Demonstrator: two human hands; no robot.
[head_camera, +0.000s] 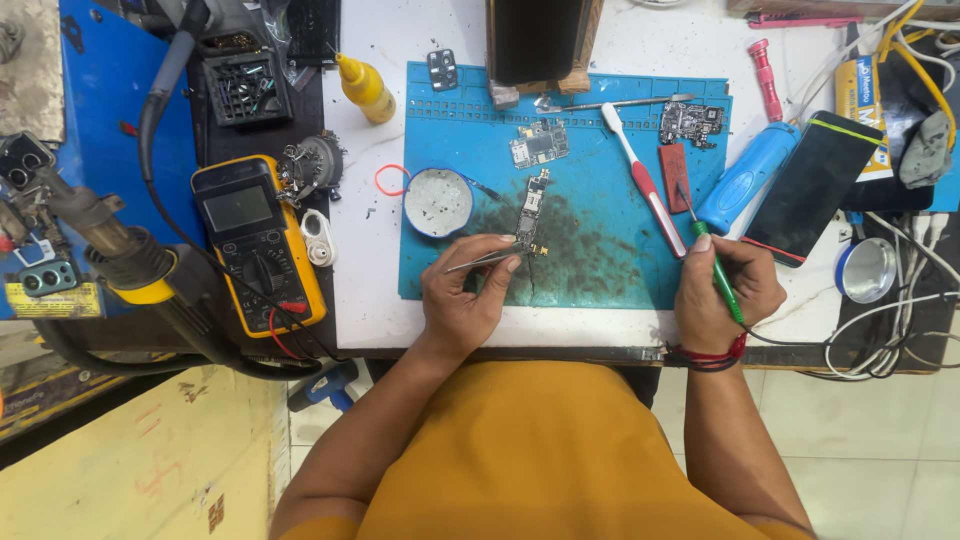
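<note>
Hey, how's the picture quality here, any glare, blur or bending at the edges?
Head view: light is even and bright, the white table nearly washed out; a bright gleam sits on the round mirror; left hand, tweezers and right hand look sharp; the blue mat edges bow slightly, suggesting wide-angle distortion.

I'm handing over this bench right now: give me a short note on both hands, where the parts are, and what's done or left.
Left hand: holds tweezers, tips at the narrow circuit board on the blue mat.
Right hand: grips a green-handled tool, tip off the board.
Two more boards lie at the mat's far edge; a round tin sits left of the narrow board.
Done or left: cannot tell; the tool is not yet on the board.
</note>
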